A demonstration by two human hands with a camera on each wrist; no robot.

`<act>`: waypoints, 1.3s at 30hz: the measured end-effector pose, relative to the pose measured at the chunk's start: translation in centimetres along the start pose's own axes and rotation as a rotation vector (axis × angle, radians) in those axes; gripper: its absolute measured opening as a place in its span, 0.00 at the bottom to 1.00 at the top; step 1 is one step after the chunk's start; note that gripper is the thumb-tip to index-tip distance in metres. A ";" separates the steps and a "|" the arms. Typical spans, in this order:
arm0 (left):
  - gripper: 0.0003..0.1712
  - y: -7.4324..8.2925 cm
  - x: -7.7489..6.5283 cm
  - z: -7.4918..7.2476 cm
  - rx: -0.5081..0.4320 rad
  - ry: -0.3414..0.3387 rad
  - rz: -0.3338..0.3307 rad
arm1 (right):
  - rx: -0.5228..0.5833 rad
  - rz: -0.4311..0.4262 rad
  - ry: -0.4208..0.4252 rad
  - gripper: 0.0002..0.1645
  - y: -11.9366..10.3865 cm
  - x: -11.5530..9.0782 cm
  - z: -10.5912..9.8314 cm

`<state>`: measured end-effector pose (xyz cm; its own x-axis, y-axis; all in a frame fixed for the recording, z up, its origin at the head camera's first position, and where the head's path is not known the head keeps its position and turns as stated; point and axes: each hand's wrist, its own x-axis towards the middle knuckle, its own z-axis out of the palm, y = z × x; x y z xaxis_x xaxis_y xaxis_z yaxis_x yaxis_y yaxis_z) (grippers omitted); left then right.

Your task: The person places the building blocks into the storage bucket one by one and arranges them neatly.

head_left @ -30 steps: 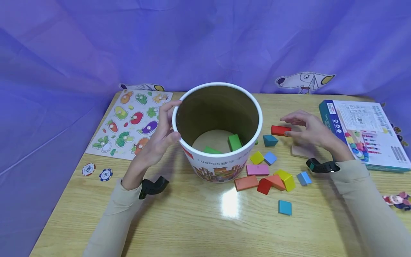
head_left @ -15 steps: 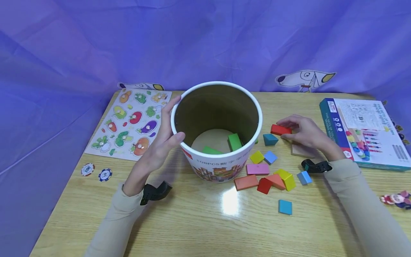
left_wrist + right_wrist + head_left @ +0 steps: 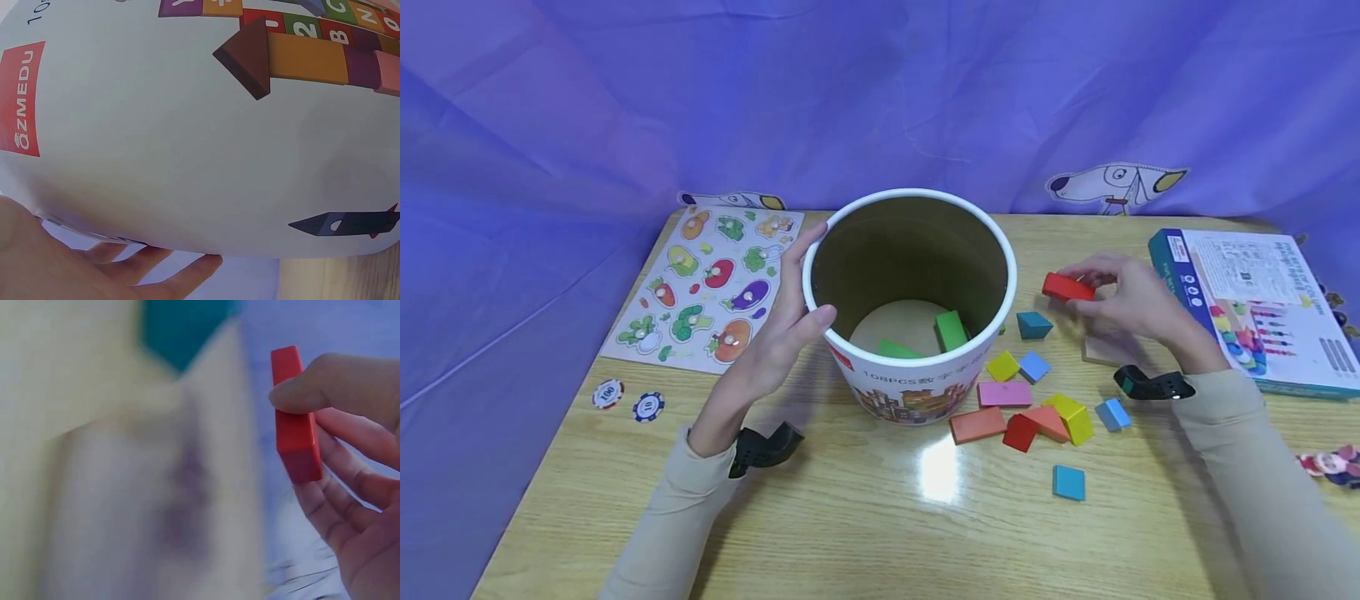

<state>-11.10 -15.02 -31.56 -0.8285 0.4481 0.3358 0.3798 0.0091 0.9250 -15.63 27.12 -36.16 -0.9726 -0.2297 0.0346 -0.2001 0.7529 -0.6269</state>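
Green blocks [image 3: 951, 331] inside bucket [image 3: 917, 383]: head view only

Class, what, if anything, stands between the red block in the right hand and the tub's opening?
Only the tub itself: its right wall and rim, which the red block would likely have to clear. The teal block nearby sits below rim height.

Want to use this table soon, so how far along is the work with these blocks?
Done, it seems: green blocks lie inside the bucket. In hand: the right hand pinches a red block, while the left hand touches the bucket's side. Left, if all belong in the bucket: the yellow blocks, pink block and others on the table.
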 end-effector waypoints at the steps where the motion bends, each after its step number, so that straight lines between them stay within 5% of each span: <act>1: 0.47 0.0 0.0 0.0 -0.001 0.001 0.003 | 0.001 -0.042 0.043 0.25 -0.6 0.0 -0.6; 6: 0.47 -0.1 0.0 0.0 0.000 0.004 0.011 | 0.078 -0.245 0.242 0.27 -5.5 0.0 -3.6; 9: 0.47 -0.1 0.0 0.1 0.000 0.011 0.002 | 0.219 -0.362 0.281 0.29 -9.3 0.1 -4.9; 14: 0.51 -0.2 -0.2 0.0 -0.008 0.029 -0.021 | 0.440 -0.584 0.190 0.27 -15.3 0.4 -4.9; 19: 0.50 -0.2 -0.2 0.0 -0.020 0.023 -0.022 | 0.392 -0.708 0.048 0.26 -19.6 0.3 -3.2; 23: 0.49 -0.1 -0.1 0.0 -0.024 0.014 -0.023 | 0.296 -0.727 -0.007 0.25 -21.1 0.4 -1.9; 39: 0.47 -0.1 -0.1 0.0 -0.024 0.007 -0.026 | 0.304 -0.696 -0.056 0.26 -20.9 0.9 -0.6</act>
<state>-11.11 -15.07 -31.70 -0.8412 0.4413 0.3123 0.3478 -0.0005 0.9376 -12.44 11.52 -22.50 -0.6246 -0.6264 0.4664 -0.7164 0.2218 -0.6615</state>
